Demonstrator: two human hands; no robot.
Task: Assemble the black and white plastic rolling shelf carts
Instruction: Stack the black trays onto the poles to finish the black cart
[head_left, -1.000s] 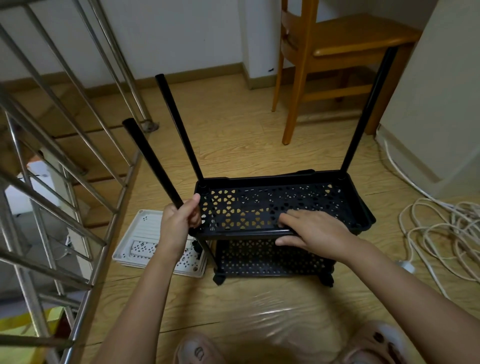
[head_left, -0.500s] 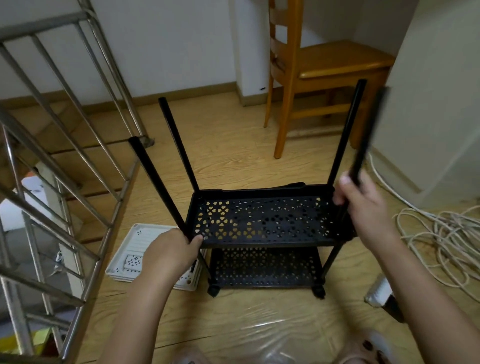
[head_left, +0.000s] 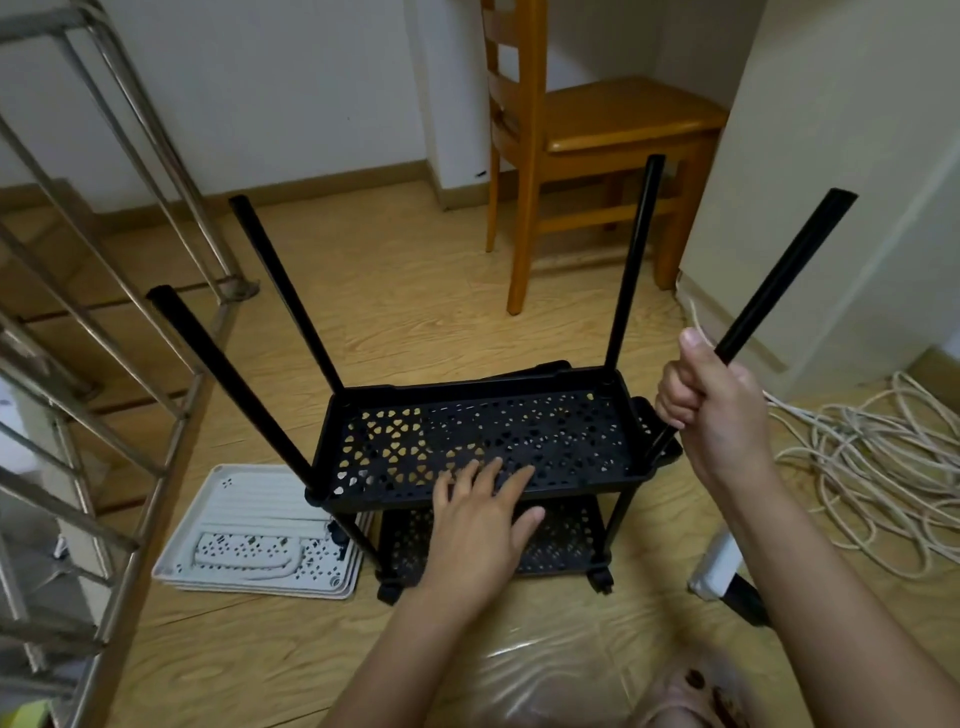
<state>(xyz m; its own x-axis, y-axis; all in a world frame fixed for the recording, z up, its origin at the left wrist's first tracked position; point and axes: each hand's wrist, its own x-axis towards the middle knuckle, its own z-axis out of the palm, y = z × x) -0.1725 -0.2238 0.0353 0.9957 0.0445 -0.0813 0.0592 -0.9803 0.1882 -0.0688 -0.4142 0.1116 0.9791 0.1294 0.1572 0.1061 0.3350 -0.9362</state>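
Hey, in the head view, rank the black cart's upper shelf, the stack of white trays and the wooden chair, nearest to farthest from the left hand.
1. upper shelf: right under the left hand, touching it.
2. white trays: on the floor, to its left.
3. wooden chair: far back, by the wall.

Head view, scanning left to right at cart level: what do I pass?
Steel railing → stack of white trays → left hand flat on black shelf → right hand gripping black pole → coiled white cable.
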